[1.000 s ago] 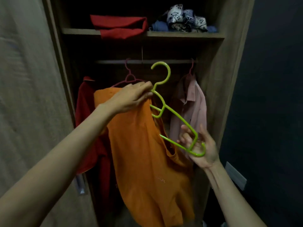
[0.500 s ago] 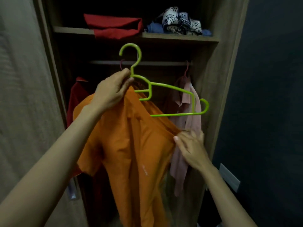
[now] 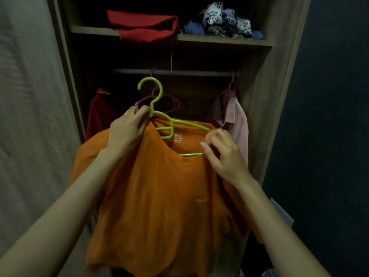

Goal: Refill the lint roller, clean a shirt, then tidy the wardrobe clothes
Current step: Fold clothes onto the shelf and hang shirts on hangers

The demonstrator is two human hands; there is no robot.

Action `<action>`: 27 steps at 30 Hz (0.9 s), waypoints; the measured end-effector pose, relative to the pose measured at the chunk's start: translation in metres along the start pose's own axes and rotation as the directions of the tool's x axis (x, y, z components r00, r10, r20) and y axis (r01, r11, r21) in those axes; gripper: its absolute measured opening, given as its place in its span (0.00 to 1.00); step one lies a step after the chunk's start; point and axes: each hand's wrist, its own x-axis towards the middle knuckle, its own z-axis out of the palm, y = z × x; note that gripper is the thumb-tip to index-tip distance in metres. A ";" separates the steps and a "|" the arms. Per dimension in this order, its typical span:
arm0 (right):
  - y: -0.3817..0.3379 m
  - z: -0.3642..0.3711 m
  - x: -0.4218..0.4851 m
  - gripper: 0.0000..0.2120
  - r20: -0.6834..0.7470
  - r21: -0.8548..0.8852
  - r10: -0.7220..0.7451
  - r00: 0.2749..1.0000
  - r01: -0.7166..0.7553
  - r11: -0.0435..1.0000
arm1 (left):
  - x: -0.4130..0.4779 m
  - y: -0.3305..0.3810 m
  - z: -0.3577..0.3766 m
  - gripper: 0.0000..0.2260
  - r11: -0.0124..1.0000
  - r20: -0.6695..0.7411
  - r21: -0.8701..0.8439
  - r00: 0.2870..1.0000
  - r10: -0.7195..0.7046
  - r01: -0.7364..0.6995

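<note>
An orange T-shirt (image 3: 159, 196) hangs in front of the open wardrobe, draped over a green plastic hanger (image 3: 159, 114) whose arms sit inside the neck opening. My left hand (image 3: 127, 128) grips the hanger's neck together with the shirt's left shoulder. My right hand (image 3: 221, 152) pinches the shirt fabric at the right shoulder, over the hanger's right arm. The green hook stands upright below the rail (image 3: 179, 72), apart from it.
On the rail hang a red garment (image 3: 99, 112) at the left, an empty pink hanger (image 3: 171, 102) in the middle and a pink shirt (image 3: 233, 118) at the right. The shelf (image 3: 219, 40) above carries folded red cloth (image 3: 143, 25) and patterned clothes (image 3: 223, 19). The wardrobe door (image 3: 30, 116) stands at my left.
The hanger's right arm has gone inside the orange shirt's neck. My right hand rose from the shirt's side to the right shoulder. The hanger now sits level and lower.
</note>
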 end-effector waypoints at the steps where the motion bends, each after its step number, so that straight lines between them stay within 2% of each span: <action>1: 0.000 0.002 0.004 0.10 -0.010 -0.041 0.019 1.000 -0.020 0.999 | 0.001 -0.002 0.002 0.14 0.999 -0.046 -0.026 0.998 -0.032 0.031; 4: 0.015 0.007 0.010 0.27 -0.111 -0.153 0.155 0.982 -0.171 0.973 | 0.005 -0.003 -0.004 0.13 0.991 -0.064 -0.120 0.996 -0.068 0.060; 6: 0.026 0.005 0.011 0.26 -0.129 -0.140 0.232 0.964 -0.250 0.958 | 0.006 -0.002 -0.008 0.12 0.988 -0.052 -0.151 0.998 -0.040 0.032; 7: 0.030 0.006 0.010 0.24 -0.128 -0.155 0.223 0.966 -0.242 0.958 | 0.005 -0.002 -0.008 0.12 0.988 -0.054 -0.157 0.998 -0.017 0.009; 9: 0.035 0.009 0.010 0.27 -0.142 -0.216 0.169 0.975 -0.197 0.956 | 0.005 0.001 -0.006 0.11 0.988 -0.043 -0.155 0.999 0.003 -0.009; 13: 0.036 0.006 0.008 0.26 -0.153 -0.194 0.207 0.966 -0.235 0.952 | 0.006 0.007 -0.005 0.12 0.981 -0.043 -0.179 0.997 0.063 -0.069; 15: 0.030 0.008 0.007 0.23 -0.106 -0.200 0.183 0.977 -0.201 0.959 | 0.006 0.012 -0.004 0.13 0.977 -0.035 -0.157 0.990 0.137 -0.141; 16: 0.024 0.011 0.007 0.21 -0.038 -0.179 0.159 0.987 -0.163 0.970 | 0.006 0.018 -0.003 0.14 0.973 -0.021 -0.140 0.983 0.182 -0.183; 18: 0.010 0.017 0.010 0.18 0.121 -0.067 0.132 0.984 -0.125 0.990 | 0.006 0.031 0.000 0.15 0.956 -0.003 -0.103 0.961 0.277 -0.276; 19: 0.005 0.019 0.012 0.17 0.149 -0.019 0.129 0.980 -0.128 0.992 | 0.005 0.036 0.000 0.16 0.948 -0.008 -0.103 0.953 0.302 -0.301; 21: 0.004 0.017 0.016 0.15 0.085 0.031 0.150 0.985 -0.153 0.988 | 0.003 0.034 -0.004 0.17 0.954 -0.045 -0.146 0.965 0.258 -0.262; 23: 0.013 0.008 0.015 0.16 0.009 0.074 0.192 0.981 -0.192 0.979 | -0.001 0.016 -0.008 0.17 0.978 -0.080 -0.174 0.991 0.106 -0.118; 25: 0.021 -0.001 0.012 0.17 -0.001 0.122 0.224 0.975 -0.222 0.967 | -0.008 -0.008 -0.007 0.18 0.986 -0.052 -0.169 0.998 -0.023 0.014; 27: 0.023 -0.005 0.012 0.17 0.026 0.141 0.249 0.968 -0.250 0.958 | -0.013 -0.021 -0.002 0.21 0.979 0.025 -0.197 0.998 -0.050 0.054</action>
